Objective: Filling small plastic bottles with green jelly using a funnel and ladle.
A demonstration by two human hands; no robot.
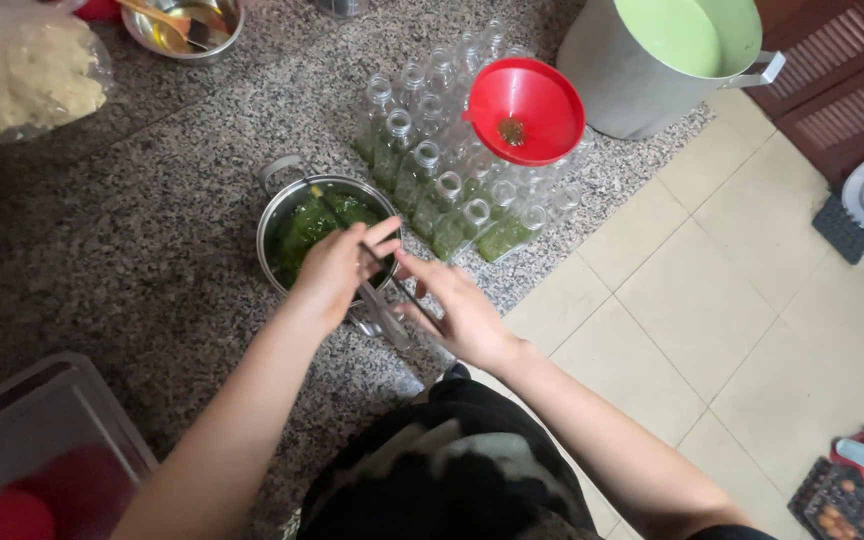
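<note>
Soft daylight, mild shadows, slight blur, wide-angle edge distortion.

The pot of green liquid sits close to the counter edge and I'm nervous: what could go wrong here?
The pot could get nudged by the left hand or right hand working the tongs over it. The red funnel sits tilted on crowded bottles; a bump might topple several.

My left hand (337, 268) and right hand (462, 312) grip metal tongs (384, 300) over the steel pot (287, 205) of green leaves. Clear bottles (432, 160) stand just beyond, a red funnel (524, 108) atop one.
</note>
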